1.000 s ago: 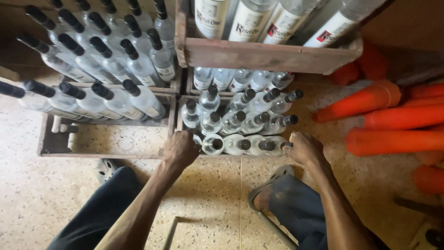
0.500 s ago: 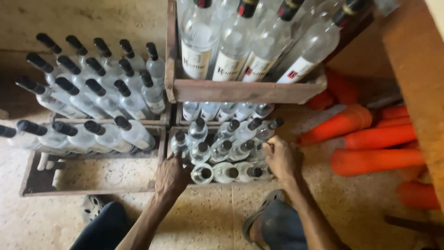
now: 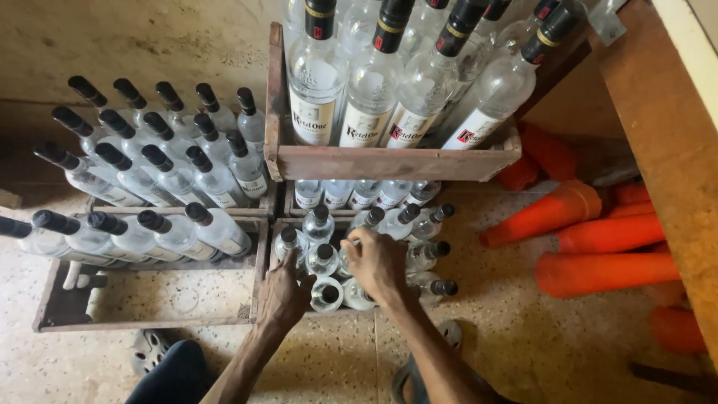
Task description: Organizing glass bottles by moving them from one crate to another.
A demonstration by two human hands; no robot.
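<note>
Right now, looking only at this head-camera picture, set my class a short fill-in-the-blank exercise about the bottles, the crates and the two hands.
1. Both hands, the left hand and the right hand, rest on clear glass bottles in a low wooden ____.
2. The capped bottles in the left crate have caps coloured ____.
3. The cones lying on the floor at the right are ____.
4. The bottle between the hands has no ____.

Missing words: crate; black; orange; cap

Single head view, steep downward, close above bottle crates (image 3: 389,161) on floor.
</note>
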